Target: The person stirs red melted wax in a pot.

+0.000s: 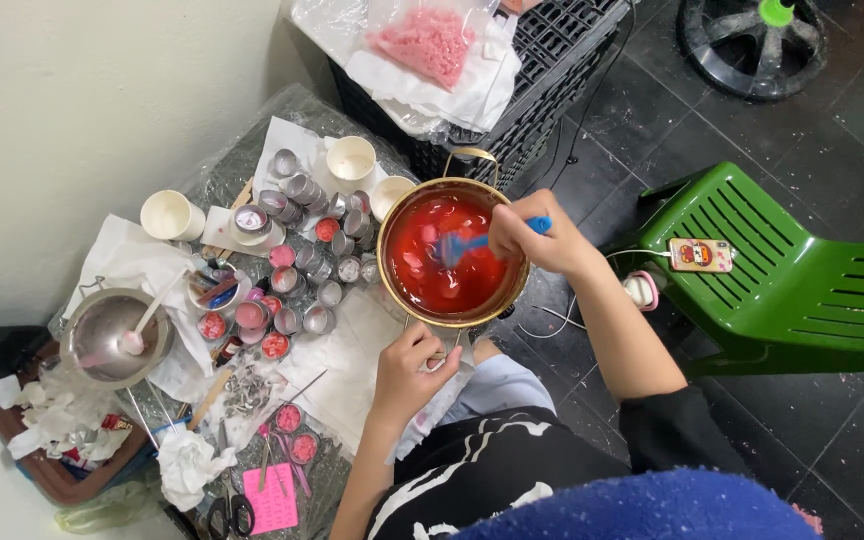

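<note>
Right hand [532,240] stirs inside pot [392,275] rim.

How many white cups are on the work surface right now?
3. One white cup stands at the far left by the wall, one behind the small tins, and one touches the pot's rim. More may be hidden under the clutter.

The blue plastic stirrer [474,240] is partly hidden inside the right hand [535,240], its tip blurred under red liquid [422,235].
</note>
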